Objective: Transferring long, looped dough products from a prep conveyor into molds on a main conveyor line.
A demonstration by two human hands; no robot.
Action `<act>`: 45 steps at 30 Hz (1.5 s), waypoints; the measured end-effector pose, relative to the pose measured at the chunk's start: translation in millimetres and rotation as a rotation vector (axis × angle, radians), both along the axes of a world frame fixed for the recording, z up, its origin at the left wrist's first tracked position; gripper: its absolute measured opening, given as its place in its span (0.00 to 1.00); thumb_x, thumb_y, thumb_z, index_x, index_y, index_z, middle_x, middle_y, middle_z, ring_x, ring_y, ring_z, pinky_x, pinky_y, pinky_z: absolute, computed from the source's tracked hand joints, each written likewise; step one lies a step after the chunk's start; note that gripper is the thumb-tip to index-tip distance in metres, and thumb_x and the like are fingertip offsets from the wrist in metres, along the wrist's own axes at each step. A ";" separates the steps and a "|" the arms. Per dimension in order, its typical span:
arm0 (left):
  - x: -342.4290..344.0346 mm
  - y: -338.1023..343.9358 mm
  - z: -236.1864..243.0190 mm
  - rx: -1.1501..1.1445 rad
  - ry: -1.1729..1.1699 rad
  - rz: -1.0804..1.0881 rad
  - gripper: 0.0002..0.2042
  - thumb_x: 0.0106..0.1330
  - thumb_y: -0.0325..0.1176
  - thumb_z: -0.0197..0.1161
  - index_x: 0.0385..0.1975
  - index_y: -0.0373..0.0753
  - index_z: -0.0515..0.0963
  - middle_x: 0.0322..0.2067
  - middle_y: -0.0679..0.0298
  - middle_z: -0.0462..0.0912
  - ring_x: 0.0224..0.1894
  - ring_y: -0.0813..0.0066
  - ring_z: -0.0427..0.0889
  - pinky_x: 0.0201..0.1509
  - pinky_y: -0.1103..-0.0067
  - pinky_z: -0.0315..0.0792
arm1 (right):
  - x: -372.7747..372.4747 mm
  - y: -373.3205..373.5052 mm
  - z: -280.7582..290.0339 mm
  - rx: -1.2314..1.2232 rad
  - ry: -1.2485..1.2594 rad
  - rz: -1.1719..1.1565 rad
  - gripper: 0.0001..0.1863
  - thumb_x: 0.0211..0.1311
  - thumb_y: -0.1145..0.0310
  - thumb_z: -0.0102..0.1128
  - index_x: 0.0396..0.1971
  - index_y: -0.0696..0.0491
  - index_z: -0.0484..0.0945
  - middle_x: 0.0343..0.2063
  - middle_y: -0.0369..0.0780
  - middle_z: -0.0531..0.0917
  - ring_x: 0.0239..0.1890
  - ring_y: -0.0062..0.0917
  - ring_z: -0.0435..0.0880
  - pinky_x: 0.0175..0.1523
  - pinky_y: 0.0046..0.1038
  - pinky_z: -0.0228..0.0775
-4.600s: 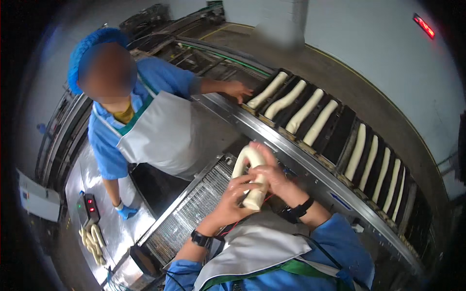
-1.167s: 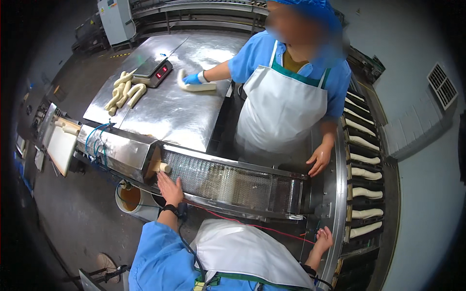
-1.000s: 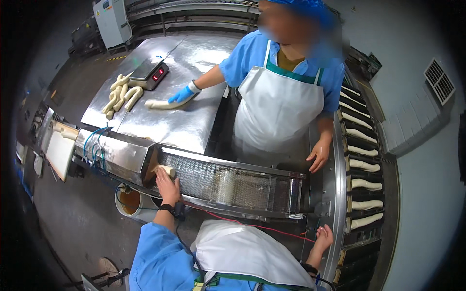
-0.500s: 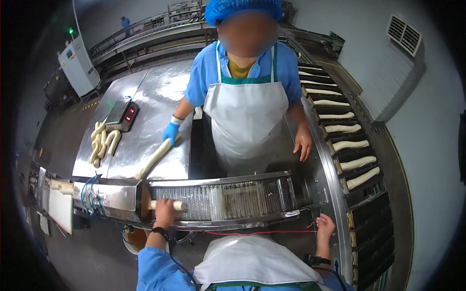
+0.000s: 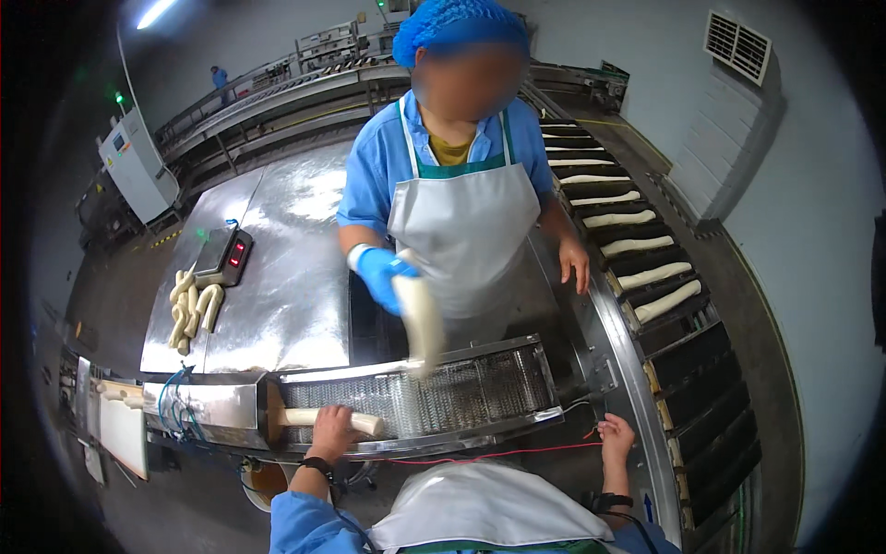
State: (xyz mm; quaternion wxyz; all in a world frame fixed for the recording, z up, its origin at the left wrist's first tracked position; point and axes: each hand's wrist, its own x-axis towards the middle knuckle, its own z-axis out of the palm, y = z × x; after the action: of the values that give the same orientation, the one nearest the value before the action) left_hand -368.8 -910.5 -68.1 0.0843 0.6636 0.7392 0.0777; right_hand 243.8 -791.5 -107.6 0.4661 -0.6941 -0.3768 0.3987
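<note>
My left hand (image 5: 334, 432) is closed over a pale dough roll (image 5: 367, 425) on the mesh conveyor (image 5: 466, 392). The roll's left part comes out of the steel machine housing (image 5: 221, 406). Over at the right, my right hand (image 5: 616, 436) has its fingers drawn together beside the steel rail. A red cord (image 5: 498, 454) runs toward that hand; whether the fingers grip it or something small, I cannot make out. Across the conveyor, a co-worker's blue-gloved hand (image 5: 380, 275) holds up another dough length (image 5: 420, 323), blurred by motion. The co-worker's bare hand (image 5: 573, 263) hangs near the rail.
Black trays (image 5: 637, 242) carrying long dough pieces line the right side, with bare trays nearer me. On the steel table (image 5: 286, 295), a scale (image 5: 223, 256) stands by several bent dough pieces (image 5: 192, 309). A bucket (image 5: 266, 482) sits below the machine.
The co-worker's gloved hand has lifted its dough off the table and swung right, over the conveyor's far edge. The roll under my left hand reaches further out of the housing, rightward.
</note>
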 end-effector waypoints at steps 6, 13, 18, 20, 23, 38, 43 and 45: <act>-54.3 -19.8 -13.7 -0.049 0.082 0.083 0.27 0.45 0.37 0.74 0.48 0.43 0.76 0.44 0.59 0.78 0.49 0.55 0.75 0.56 0.64 0.68 | -9.3 -4.8 -6.4 0.053 -0.059 0.057 0.13 0.60 0.84 0.54 0.44 0.61 0.80 0.31 0.43 0.85 0.33 0.24 0.84 0.41 0.26 0.78; -68.3 -52.4 -24.0 0.024 0.114 0.245 0.25 0.45 0.41 0.75 0.44 0.41 0.77 0.41 0.54 0.78 0.48 0.51 0.74 0.54 0.62 0.67 | -12.0 -10.7 -5.1 0.005 -0.038 0.103 0.13 0.59 0.84 0.54 0.44 0.62 0.79 0.31 0.43 0.85 0.33 0.24 0.84 0.41 0.26 0.79; -57.6 -40.5 -19.1 0.019 0.099 0.261 0.24 0.46 0.45 0.75 0.39 0.38 0.79 0.37 0.52 0.79 0.45 0.50 0.76 0.50 0.60 0.70 | -22.2 -13.6 2.3 -0.070 -0.031 0.106 0.13 0.60 0.83 0.54 0.45 0.62 0.79 0.32 0.44 0.85 0.34 0.24 0.84 0.42 0.26 0.78; -55.1 -27.5 -11.8 -0.197 -0.050 0.216 0.24 0.47 0.50 0.74 0.33 0.35 0.79 0.30 0.51 0.80 0.38 0.50 0.80 0.43 0.59 0.72 | -30.1 -11.5 4.7 -0.054 -0.077 0.209 0.13 0.60 0.81 0.55 0.45 0.60 0.79 0.30 0.41 0.85 0.30 0.20 0.82 0.34 0.19 0.73; -19.5 13.4 23.3 -0.306 -0.250 0.240 0.24 0.51 0.52 0.71 0.33 0.33 0.81 0.27 0.47 0.83 0.33 0.50 0.83 0.39 0.60 0.74 | -36.5 14.9 12.9 -0.073 -0.023 0.340 0.13 0.59 0.79 0.58 0.45 0.59 0.80 0.30 0.40 0.85 0.29 0.19 0.82 0.34 0.19 0.73; 262.9 185.0 173.3 -0.663 -1.247 -0.417 0.31 0.54 0.27 0.72 0.58 0.35 0.67 0.40 0.64 0.79 0.41 0.76 0.80 0.49 0.79 0.75 | -160.8 95.7 144.2 -0.390 1.306 0.568 0.23 0.63 0.55 0.59 0.49 0.55 0.73 0.39 0.41 0.83 0.41 0.28 0.83 0.48 0.31 0.76; 286.8 186.7 152.9 -0.817 -1.317 -0.542 0.34 0.59 0.28 0.69 0.67 0.39 0.61 0.49 0.60 0.78 0.50 0.69 0.80 0.54 0.74 0.75 | -91.9 104.8 213.6 0.348 0.895 0.349 0.16 0.49 0.76 0.64 0.38 0.57 0.71 0.28 0.40 0.80 0.29 0.27 0.82 0.40 0.30 0.77; 275.6 186.6 141.8 -0.803 -1.401 -0.422 0.33 0.62 0.26 0.65 0.68 0.40 0.60 0.53 0.57 0.77 0.52 0.66 0.79 0.56 0.73 0.74 | -51.0 120.1 223.2 0.451 0.758 0.243 0.18 0.47 0.78 0.60 0.41 0.59 0.70 0.28 0.43 0.78 0.29 0.31 0.81 0.37 0.32 0.76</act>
State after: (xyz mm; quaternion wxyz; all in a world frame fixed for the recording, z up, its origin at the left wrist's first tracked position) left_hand -93.2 -723.9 73.6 0.7675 0.5057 0.3475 0.1856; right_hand 192.8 -671.3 115.6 0.6605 -0.3312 -0.3358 0.5842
